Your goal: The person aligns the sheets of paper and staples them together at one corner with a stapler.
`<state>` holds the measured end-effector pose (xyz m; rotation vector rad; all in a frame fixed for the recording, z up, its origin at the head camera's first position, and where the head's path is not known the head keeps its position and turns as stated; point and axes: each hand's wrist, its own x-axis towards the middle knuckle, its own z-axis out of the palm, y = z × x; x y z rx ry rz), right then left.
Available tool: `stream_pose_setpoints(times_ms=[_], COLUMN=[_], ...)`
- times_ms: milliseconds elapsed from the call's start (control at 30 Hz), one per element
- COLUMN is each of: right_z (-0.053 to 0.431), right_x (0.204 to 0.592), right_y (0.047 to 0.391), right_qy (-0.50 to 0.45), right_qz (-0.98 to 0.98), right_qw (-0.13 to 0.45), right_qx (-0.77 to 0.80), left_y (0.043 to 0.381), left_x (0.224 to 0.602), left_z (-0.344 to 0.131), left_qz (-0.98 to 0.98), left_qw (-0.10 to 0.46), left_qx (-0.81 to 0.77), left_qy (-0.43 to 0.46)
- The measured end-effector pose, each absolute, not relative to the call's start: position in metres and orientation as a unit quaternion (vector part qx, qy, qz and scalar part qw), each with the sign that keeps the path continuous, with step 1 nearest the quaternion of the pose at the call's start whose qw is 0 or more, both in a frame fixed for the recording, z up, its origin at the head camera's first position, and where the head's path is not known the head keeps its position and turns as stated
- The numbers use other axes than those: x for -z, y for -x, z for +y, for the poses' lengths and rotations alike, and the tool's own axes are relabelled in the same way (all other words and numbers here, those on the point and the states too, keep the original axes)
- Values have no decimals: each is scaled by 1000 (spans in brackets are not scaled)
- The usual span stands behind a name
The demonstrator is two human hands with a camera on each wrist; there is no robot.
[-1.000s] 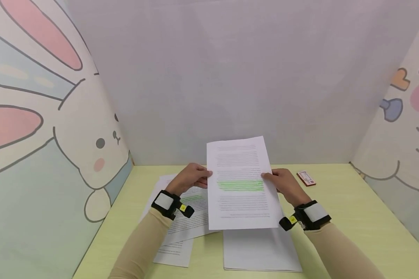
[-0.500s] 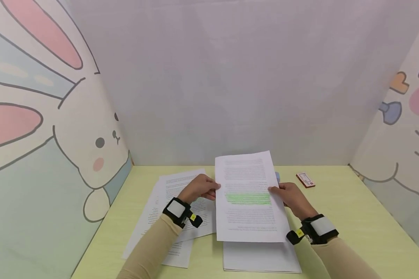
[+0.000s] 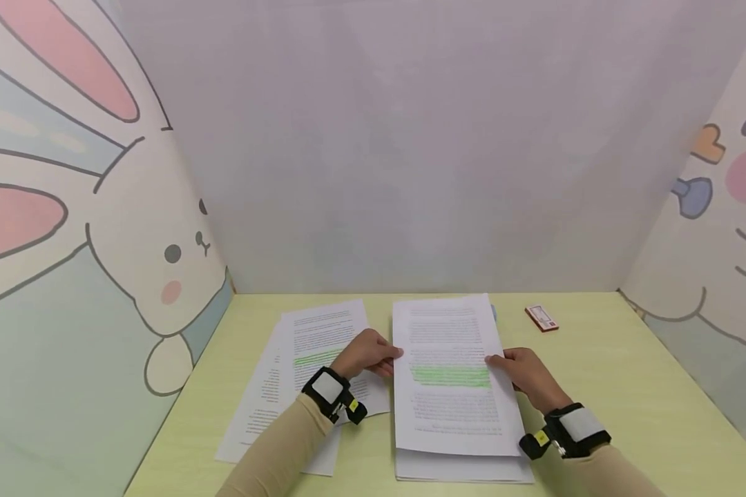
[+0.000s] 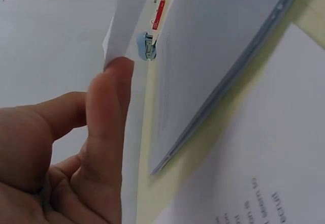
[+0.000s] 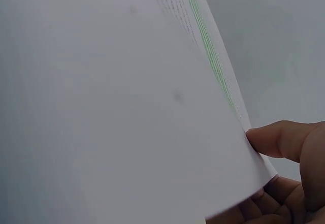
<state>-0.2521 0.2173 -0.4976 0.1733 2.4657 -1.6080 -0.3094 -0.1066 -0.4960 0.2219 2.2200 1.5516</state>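
Pinching white printed sheet [image 3: 454, 376] (highlighted green mid-page, bowed): left grip [image 3: 368, 353], right grip [image 3: 528, 376]

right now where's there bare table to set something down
Widest bare table: between red-and-white box, right hand and right wall. Narrower strip: between left wall and printed sheets. Crowded: centre, with held sheet over stack.

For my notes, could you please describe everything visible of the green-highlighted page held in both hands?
The page is thin white paper with print too small to read and a green band across the middle. The left hand and right hand pinch its side edges. It bends slightly above the paper stack; contact there is unclear.
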Motion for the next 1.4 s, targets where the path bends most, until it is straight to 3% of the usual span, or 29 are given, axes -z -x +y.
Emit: stream_pose_setpoints(times_ms=[1400], right_z=[219], right_x=[521], right_y=[238], right_qy=[-69], right_qz=[878], right_qw=[99], right_qx=[464], left_y=[285], left_x=[517], left_z=[-101], left_qz=[844], left_qw=[222], left_qx=[-480], left_qy=[-87])
